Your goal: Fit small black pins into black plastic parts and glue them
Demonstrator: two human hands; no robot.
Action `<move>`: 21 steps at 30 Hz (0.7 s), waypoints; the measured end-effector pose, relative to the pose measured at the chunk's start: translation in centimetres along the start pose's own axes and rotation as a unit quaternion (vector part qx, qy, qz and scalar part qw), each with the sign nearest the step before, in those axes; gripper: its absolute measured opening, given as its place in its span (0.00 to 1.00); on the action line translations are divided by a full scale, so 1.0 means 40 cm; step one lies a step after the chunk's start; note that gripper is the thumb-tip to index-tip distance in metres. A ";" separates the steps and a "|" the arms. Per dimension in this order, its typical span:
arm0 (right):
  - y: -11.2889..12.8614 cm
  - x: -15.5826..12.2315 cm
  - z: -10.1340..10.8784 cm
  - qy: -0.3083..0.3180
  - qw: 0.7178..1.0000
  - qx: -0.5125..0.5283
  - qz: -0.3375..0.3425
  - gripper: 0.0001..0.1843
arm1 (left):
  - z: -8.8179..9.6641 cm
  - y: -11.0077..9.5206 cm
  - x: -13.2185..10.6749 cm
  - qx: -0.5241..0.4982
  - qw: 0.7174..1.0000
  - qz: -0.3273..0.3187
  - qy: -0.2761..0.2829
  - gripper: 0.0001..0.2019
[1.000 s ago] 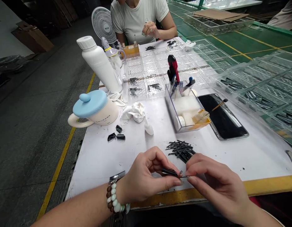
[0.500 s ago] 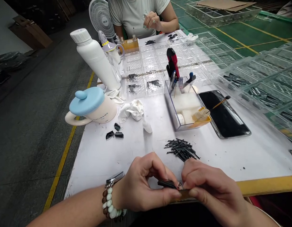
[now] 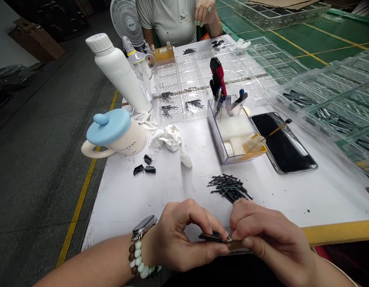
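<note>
At the table's near edge, my left hand [image 3: 187, 235] pinches a small dark flat piece [image 3: 212, 236] between thumb and fingers. A watch and bead bracelets are on that wrist. My right hand [image 3: 268, 235] is closed close beside it, thumb and fingertips meeting at the right end of the dark piece; whatever is between them is too small to make out. Just beyond the hands lies a pile of thin black strips [image 3: 229, 187]. Several broader black pieces [image 3: 145, 169] lie to the left, near a small white bottle [image 3: 186, 159].
A clear organizer box [image 3: 238, 159] with pens and a red-handled tool stands mid-table beside a phone [image 3: 286, 147]. On the left are a blue-lidded mug [image 3: 118, 135], a white bottle [image 3: 121, 75] and crumpled tissue [image 3: 168, 138]. Clear compartment trays [image 3: 330, 95] fill the right; another person [image 3: 172, 24] sits opposite.
The dark piece has tilted slightly in my left fingers, while both hands stay at the near edge. Across the table, the other person's raised hand has moved up and right.
</note>
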State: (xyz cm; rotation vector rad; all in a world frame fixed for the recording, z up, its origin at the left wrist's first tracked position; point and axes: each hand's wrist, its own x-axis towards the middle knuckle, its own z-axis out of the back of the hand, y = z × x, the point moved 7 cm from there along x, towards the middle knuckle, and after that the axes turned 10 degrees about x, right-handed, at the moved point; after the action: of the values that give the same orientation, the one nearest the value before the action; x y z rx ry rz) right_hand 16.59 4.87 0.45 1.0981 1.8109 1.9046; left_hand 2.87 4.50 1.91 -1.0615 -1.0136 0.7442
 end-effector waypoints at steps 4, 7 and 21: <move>-0.003 0.004 -0.002 -0.005 1.000 0.027 -0.014 0.12 | -0.005 -0.008 -0.004 -0.003 1.000 -0.010 -0.007 0.18; -0.008 0.002 -0.002 -0.010 0.999 0.038 -0.024 0.10 | -0.005 -0.006 -0.007 -0.002 1.000 -0.004 -0.014 0.18; -0.001 0.000 -0.012 -0.015 1.000 0.003 -0.011 0.08 | -0.005 -0.007 -0.018 0.007 1.000 -0.006 -0.011 0.17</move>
State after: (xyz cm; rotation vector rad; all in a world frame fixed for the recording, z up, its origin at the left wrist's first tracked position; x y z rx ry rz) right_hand 16.23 4.54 0.47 1.0984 1.8053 1.8611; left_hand 2.79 3.71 1.94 -1.0364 -1.0318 0.7536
